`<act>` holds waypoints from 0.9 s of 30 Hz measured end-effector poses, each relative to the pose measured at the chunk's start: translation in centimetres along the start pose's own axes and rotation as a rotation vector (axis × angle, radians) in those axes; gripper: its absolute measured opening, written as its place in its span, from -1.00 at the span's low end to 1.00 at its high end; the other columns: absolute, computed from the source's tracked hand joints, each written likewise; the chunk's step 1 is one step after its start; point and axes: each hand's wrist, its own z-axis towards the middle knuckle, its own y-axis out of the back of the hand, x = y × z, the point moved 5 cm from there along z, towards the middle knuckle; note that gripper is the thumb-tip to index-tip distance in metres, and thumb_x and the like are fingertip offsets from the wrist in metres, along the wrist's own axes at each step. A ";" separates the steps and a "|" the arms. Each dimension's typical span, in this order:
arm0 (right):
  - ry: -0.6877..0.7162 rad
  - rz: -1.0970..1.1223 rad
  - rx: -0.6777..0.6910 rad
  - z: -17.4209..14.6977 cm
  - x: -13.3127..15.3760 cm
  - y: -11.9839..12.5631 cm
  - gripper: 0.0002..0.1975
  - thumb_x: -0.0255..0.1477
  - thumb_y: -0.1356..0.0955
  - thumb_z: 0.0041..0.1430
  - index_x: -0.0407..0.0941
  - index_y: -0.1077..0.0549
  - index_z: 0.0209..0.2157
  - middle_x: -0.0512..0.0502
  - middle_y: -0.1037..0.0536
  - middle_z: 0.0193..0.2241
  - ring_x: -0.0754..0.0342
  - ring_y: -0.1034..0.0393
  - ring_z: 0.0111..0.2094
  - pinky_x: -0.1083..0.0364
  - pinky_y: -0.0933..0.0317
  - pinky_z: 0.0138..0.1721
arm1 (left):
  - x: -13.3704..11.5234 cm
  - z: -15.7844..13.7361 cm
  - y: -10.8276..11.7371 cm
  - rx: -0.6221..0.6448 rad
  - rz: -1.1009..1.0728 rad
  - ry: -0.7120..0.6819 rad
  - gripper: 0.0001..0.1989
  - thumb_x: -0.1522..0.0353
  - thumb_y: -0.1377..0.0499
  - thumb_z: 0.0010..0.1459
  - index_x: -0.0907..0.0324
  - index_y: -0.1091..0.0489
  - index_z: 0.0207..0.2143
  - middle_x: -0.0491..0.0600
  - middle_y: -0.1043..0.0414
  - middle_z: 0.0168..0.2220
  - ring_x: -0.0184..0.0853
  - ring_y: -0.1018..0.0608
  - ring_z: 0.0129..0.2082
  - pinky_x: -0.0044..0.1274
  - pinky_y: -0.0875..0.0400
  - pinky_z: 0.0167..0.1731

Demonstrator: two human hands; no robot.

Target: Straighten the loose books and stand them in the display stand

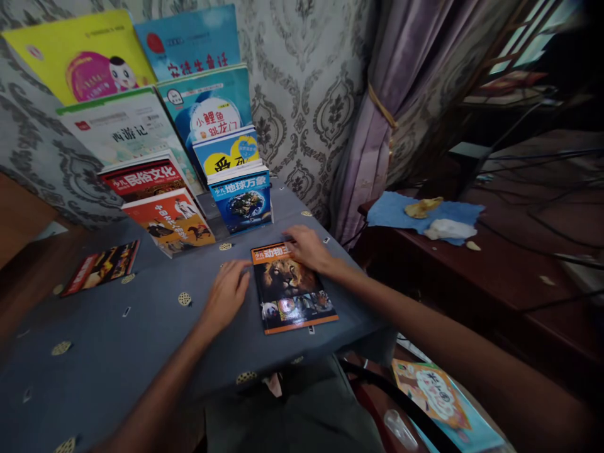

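Observation:
A book with a lion on its cover (285, 283) lies flat on the cloth-covered table in front of me. My right hand (309, 248) rests over its upper right corner, fingers stretched out and partly covering the title. Just left of the book, my left hand (227, 292) lies on the tablecloth, its fingers loosely extended toward the upper left edge, with nothing in it. Behind my hands stand a blue book with a globe (243, 201) and an orange book (170, 220), each in front of a row of upright books.
A dark red book (101, 267) lies at the table's left. Taller books, including a yellow one (85, 56), lean near the patterned wall. On the right, a brown surface (533, 283) holds a blue cloth (391, 214) and cables. Another book (438, 402) lies below the table's right side.

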 end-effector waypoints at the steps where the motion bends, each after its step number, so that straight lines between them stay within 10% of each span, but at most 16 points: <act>1: 0.035 -0.065 0.021 -0.7 1.5 -0.2 -0.74 -0.55 -0.31 0.25 -0.21 -0.51 -0.05 -0.30 -0.60 -0.10 -0.15 -0.44 0.01 -0.12 -0.26 0.08 | 0.7 0.9 -0.5 -0.038 0.069 -0.062 -0.72 0.33 0.00 0.31 0.13 -0.41 -0.02 0.06 -0.51 0.02 -0.13 -0.47 0.10 -0.16 -0.30 0.19; 8: 0.206 -0.219 0.199 -4.6 7.7 -3.6 -0.55 -0.41 -0.22 0.39 -0.29 -0.29 0.23 -0.43 -0.33 0.26 -0.19 -0.17 0.31 -0.26 -0.02 0.28 | 3.9 2.5 -4.5 -0.038 0.239 -0.234 -0.62 0.37 0.01 0.33 0.20 -0.29 0.16 0.14 -0.41 0.18 -0.13 -0.36 0.27 -0.17 -0.30 0.23; 17: -0.045 -0.243 0.165 -4.7 0.3 0.3 -0.59 -0.42 -0.16 0.42 -0.25 -0.35 0.19 -0.38 -0.33 0.26 -0.20 -0.21 0.30 -0.34 0.01 0.28 | 3.8 2.0 -4.6 -0.047 0.290 -0.223 -0.61 0.33 0.02 0.36 0.18 -0.29 0.18 0.12 -0.41 0.20 -0.11 -0.35 0.27 -0.12 -0.29 0.24; 27: 0.123 -0.022 0.137 -3.4 -2.7 -0.1 -0.62 -0.43 -0.22 0.38 -0.08 -0.39 0.18 -0.18 -0.40 0.24 -0.07 -0.27 0.27 -0.18 -0.14 0.28 | 4.2 2.0 -3.8 0.293 0.298 -0.210 -0.31 0.02 -0.12 0.26 0.16 -0.14 0.32 0.18 -0.09 0.38 -0.07 -0.10 0.41 -0.12 -0.05 0.33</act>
